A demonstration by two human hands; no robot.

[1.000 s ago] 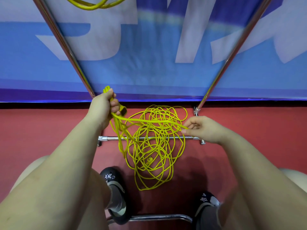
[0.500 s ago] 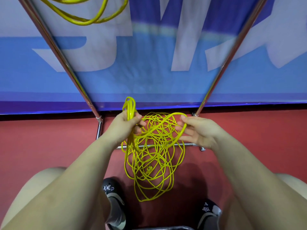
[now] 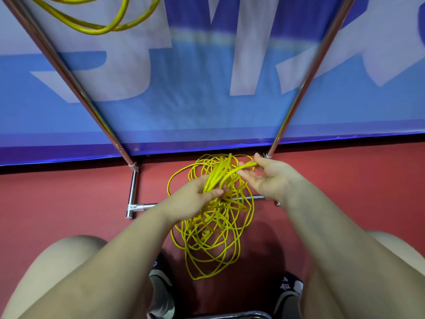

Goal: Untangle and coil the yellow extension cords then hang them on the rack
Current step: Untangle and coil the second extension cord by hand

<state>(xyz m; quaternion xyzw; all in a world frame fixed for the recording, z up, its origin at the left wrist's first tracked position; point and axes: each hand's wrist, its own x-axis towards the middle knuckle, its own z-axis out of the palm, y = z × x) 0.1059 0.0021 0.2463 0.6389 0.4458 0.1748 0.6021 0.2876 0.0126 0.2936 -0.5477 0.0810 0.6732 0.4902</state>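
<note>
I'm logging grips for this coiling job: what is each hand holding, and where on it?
The left hand grips a gathered bundle of loops of the yellow extension cord. The right hand pinches one strand at the loop's far end.

Bright, wide-angle, perhaps slightly motion-blurred.

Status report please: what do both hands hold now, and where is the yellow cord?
Left hand grips a bundle of yellow loops. Right hand pinches one strand. Rest of the cord tangled on the red floor, across the rack's base bar. One coil on view top left.
</note>
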